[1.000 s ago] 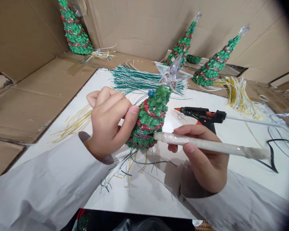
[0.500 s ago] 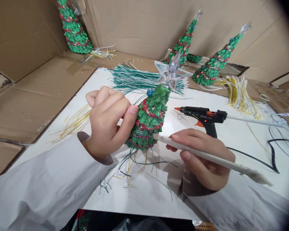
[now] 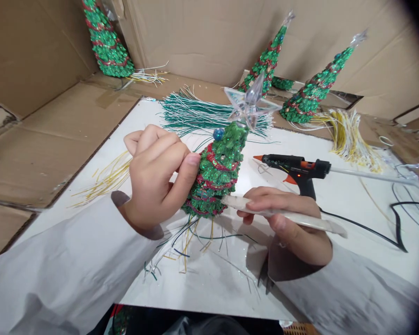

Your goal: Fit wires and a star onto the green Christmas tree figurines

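A small green glitter Christmas tree [image 3: 220, 174] with red garlands and a clear star on top stands tilted in front of me. Thin wires fan out from under its base. My left hand [image 3: 158, 179] is closed against the tree's left side, thumb and fingers pinched at its edge; whether a thin wire is also between them I cannot tell. In my right hand [image 3: 289, 218] is a whitish stick-like tool [image 3: 307, 220], its tip touching the lower right of the tree. A blue ball [image 3: 218, 134] sits near the treetop.
A black glue gun [image 3: 293, 166] with a lit red light lies to the right, its cord trailing. Behind the tree is a bundle of green and white wires [image 3: 195, 111]; yellow wires [image 3: 352, 139] lie at right. More trees [image 3: 316, 88] stand by the cardboard walls.
My right hand has moved slightly left and the stick's rear end has swung, so less of it shows behind the hand. The left hand and tree have hardly moved.
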### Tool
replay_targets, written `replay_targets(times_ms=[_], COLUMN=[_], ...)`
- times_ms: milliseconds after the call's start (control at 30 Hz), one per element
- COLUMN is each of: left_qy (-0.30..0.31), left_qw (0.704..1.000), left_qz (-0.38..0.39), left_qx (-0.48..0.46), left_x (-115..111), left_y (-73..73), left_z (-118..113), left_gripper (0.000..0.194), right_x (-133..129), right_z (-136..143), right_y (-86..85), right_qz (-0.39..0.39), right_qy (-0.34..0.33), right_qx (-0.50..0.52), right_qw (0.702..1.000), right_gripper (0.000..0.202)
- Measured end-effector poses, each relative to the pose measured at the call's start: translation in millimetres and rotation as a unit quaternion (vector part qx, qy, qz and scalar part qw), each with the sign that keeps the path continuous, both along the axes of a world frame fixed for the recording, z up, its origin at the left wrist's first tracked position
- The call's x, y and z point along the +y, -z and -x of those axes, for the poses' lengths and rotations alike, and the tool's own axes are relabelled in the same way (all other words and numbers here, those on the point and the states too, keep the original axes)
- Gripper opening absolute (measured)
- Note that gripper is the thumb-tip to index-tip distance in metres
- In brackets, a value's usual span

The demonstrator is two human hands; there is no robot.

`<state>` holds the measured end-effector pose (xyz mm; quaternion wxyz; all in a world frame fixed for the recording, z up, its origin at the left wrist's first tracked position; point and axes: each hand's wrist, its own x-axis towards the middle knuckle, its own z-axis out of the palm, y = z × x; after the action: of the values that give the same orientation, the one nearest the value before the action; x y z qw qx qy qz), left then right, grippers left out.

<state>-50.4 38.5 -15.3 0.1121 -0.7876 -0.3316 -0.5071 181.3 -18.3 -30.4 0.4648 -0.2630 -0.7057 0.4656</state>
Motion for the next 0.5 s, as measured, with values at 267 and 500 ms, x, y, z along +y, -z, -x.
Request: replay_targets(times_ms=[267,500], left_qy=[0.005,0.009], left_qw=[1.000,1.000], left_qz=[-0.007,-0.016], left_qx=[0.003,0.004], left_x=[1,1], left_y=[0.9,0.1], left_z=[0,0], left_gripper=[0.029,0.030], right_x=[-10,-8], right_z=[6,10], right_y=[-4.8,-5.0], right_qz=[0.095,0.108], right_qy=[0.094,0.105], right_qx=[-0.014,0.019], right_qw=[0.991,0.988], right_gripper=[0.025,0.020])
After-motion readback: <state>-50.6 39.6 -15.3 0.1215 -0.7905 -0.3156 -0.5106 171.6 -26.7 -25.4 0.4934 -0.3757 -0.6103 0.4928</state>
